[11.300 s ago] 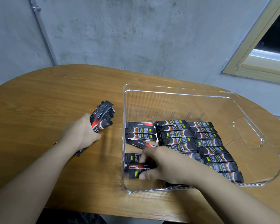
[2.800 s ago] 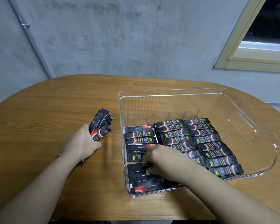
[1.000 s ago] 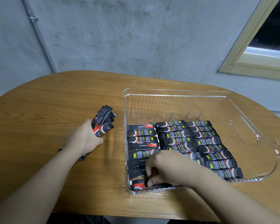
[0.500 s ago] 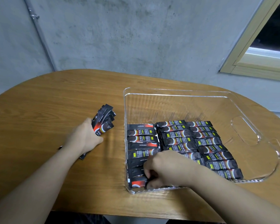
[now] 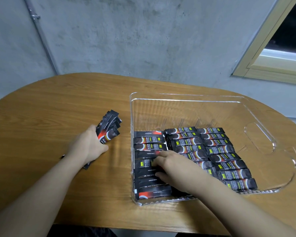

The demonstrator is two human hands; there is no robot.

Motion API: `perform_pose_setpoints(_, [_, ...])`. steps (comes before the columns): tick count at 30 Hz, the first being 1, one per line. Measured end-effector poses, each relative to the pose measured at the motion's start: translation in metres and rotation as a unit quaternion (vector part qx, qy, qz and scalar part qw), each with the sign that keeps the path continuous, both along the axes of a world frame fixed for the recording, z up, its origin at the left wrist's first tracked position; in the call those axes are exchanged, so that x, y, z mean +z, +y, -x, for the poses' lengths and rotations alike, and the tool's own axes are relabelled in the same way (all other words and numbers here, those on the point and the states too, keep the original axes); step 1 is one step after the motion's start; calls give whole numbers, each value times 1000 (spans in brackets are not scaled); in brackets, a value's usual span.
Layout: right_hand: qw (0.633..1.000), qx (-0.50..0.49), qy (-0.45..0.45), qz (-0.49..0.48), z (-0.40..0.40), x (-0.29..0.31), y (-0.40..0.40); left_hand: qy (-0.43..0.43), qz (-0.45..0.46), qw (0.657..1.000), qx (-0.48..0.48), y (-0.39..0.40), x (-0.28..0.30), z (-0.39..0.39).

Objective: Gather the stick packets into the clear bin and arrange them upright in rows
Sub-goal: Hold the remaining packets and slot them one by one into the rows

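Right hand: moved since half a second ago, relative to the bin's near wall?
Yes. The right hand has drawn back from the clear plastic bin's near wall, now further up the left row of black stick packets.

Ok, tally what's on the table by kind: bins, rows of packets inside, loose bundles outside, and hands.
Clear bin: 1
Packet rows inside it: 3
Packet bundle, gripped by the left hand: 1
Hands, counting the right hand on the left row: 2
Total: 7
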State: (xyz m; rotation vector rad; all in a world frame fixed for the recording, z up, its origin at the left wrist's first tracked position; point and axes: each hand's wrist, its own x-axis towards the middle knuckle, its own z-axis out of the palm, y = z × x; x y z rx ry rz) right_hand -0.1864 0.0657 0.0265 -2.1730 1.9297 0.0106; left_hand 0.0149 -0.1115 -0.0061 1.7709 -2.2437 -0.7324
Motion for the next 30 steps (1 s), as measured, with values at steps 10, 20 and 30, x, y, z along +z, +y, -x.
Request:
perform_pose_setpoints(10, [1000,-22,-18,-1,-3,2,1,5,-8,1000,2,-3,-3,0])
perform_pose_setpoints(20, [998,-66,-4,-6,-3,-5,-17,-4,6,1000,0,-2,-4,-1])
perform_pose_setpoints(30, [997,-78,2,-21,-4,-10,-34,-6,12,1000,1,-2,-3,0])
